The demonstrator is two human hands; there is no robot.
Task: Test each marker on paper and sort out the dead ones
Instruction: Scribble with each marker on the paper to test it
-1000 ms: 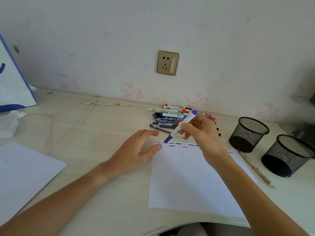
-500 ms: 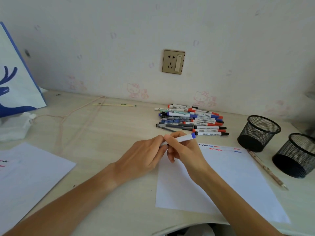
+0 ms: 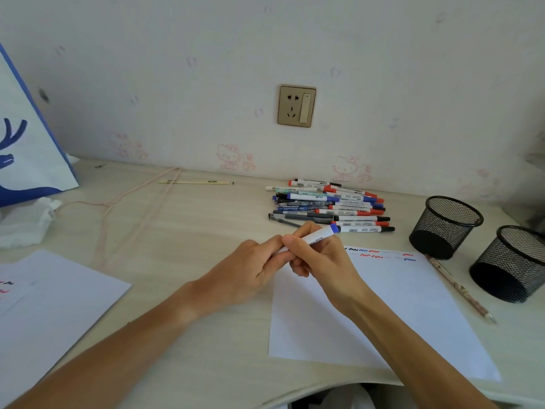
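Note:
My right hand (image 3: 321, 258) grips a white marker with a blue end (image 3: 320, 235), held level above the top left corner of the test paper (image 3: 383, 305). My left hand (image 3: 250, 270) meets it from the left and pinches the marker's near end; that end is hidden between the fingers. Short red, blue and black squiggles (image 3: 380, 253) run along the paper's top edge. A pile of several markers and pens (image 3: 327, 206) lies beyond the hands, near the wall.
Two black mesh cups stand at the right, one (image 3: 445, 227) nearer the wall, the other (image 3: 510, 264) nearer me. A pencil (image 3: 460, 287) lies beside the paper. Another sheet (image 3: 44, 305), a white and blue bag (image 3: 26, 149) and crumpled tissue (image 3: 23, 225) are at the left.
My right hand lifted the marker's tip off the paper and turned it level. My left hand left the paper's edge and took hold of the marker's near end.

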